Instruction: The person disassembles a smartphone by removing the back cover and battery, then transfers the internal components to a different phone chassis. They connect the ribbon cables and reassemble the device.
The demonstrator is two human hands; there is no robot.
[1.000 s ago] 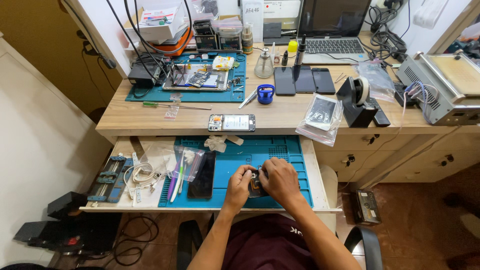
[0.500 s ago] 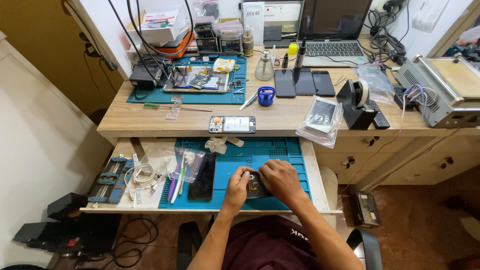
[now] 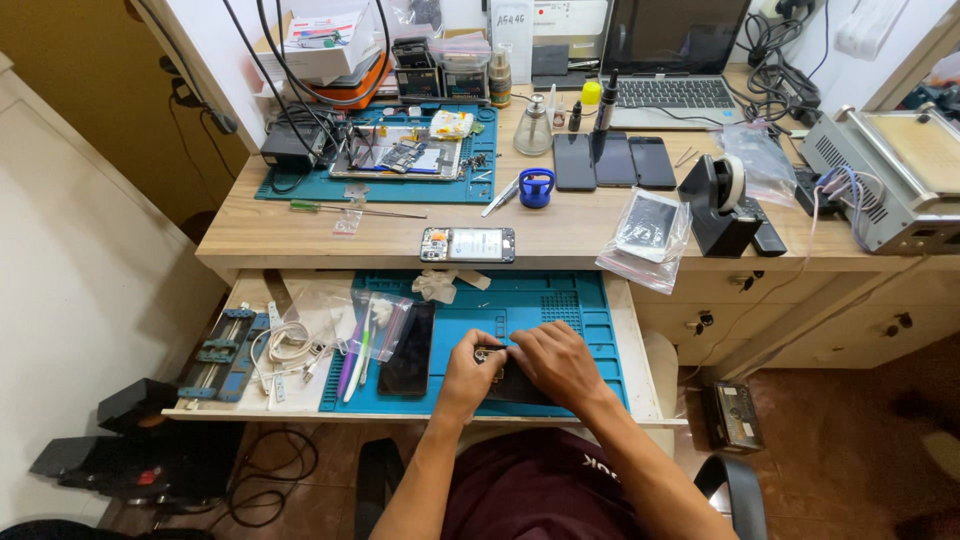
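I see a wooden surface (image 3: 300,225) carrying a laptop (image 3: 672,60), three dark phones (image 3: 613,162) and an opened phone (image 3: 468,244). A blue mat (image 3: 560,300) lines its pull-out shelf (image 3: 640,350).

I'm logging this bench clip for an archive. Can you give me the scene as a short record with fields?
Setting: wooden desk with a pulled-out drawer shelf
Work surface: blue silicone repair mat
Left hand: on a small dark phone-like device
Right hand: on the same device
Beside hands: black phone lying flat
Desk edge: opened phone with white back
Farther back: round blue suction cup, grey laptop
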